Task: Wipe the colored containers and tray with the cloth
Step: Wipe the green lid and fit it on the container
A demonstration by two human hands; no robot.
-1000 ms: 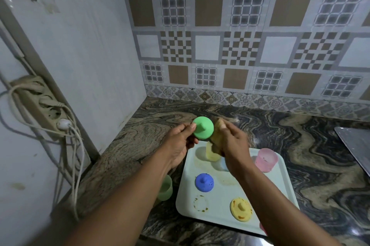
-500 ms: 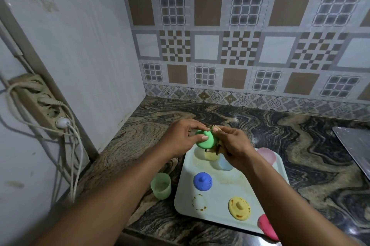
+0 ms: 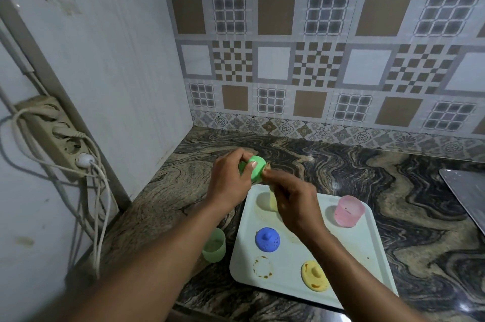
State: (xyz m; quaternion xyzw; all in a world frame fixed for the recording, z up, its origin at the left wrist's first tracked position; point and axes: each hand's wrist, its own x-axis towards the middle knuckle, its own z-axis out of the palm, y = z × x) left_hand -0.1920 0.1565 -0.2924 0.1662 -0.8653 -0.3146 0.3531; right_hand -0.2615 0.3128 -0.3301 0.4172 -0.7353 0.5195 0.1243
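Note:
My left hand (image 3: pixel 231 182) grips a green lid (image 3: pixel 256 172) above the counter, just beyond the far left corner of the pale tray (image 3: pixel 294 261). My right hand (image 3: pixel 294 201) presses a yellowish cloth (image 3: pixel 268 166) against the lid's right side; most of the cloth is hidden in my fingers. On the stained tray sit a blue lid (image 3: pixel 267 239), a yellow lid (image 3: pixel 315 275), a pink cup (image 3: pixel 349 211) and a yellow cup (image 3: pixel 273 201) partly hidden behind my right hand. A green cup (image 3: pixel 214 245) stands on the counter left of the tray.
The marbled counter (image 3: pixel 393 180) meets a patterned tile wall behind and a white wall on the left. A power strip (image 3: pixel 55 138) with dangling cables hangs on the left. A metal sheet edge (image 3: pixel 467 190) shows at far right.
The green lid has turned in my left hand from face-on to edge-on, and both hands shifted slightly left and away. My right hand keeps rubbing the cloth on it.

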